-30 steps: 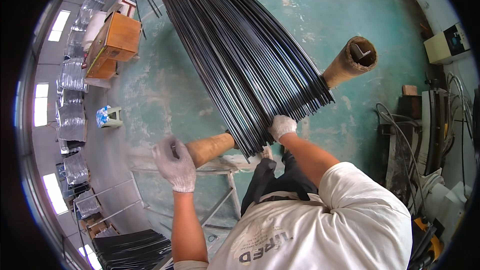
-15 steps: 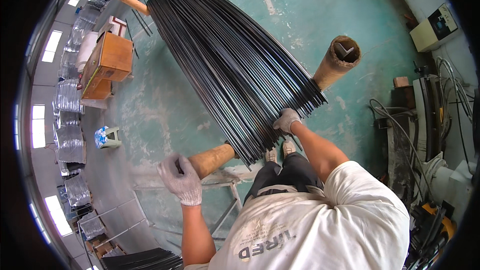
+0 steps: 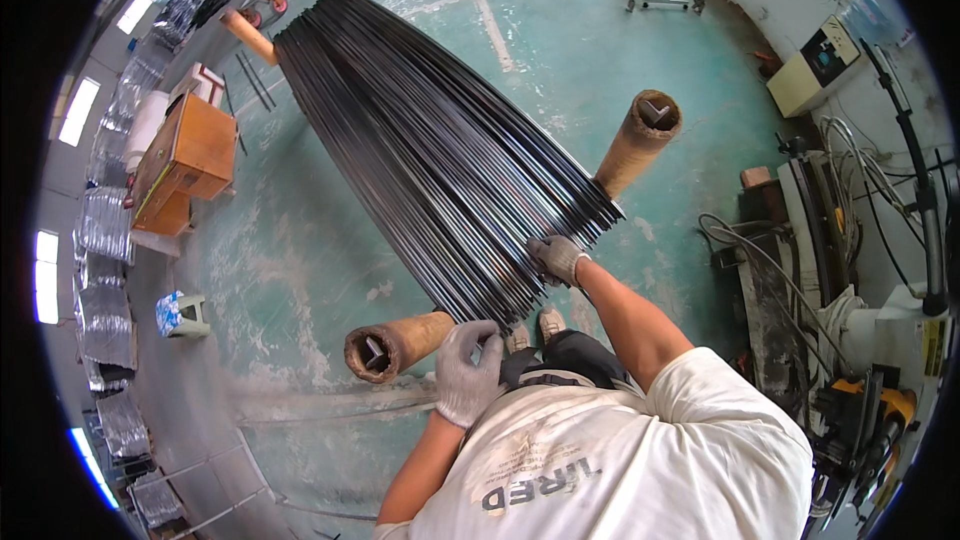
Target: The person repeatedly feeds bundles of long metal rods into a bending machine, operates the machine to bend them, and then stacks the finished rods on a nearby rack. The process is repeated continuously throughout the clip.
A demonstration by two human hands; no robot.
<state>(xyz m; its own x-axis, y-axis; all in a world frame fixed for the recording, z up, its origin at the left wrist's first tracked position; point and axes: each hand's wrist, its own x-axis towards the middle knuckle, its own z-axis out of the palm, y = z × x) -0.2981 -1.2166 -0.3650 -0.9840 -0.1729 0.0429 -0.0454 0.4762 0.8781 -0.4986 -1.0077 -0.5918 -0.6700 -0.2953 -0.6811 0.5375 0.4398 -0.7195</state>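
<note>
Where rods end, hands at edge | floor spreads leftward

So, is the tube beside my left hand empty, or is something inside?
Not empty: an angled metal piece shows inside the open end of the brown tube.

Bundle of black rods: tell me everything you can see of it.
The bundle of black rods is long and slender, glossy where lit; metal or plastic, I can't tell. Its pieces lie roughly side by side, near ends uneven, between brown tubes. The gloved right hand touches its near end; left-hand contact is unclear.
</note>
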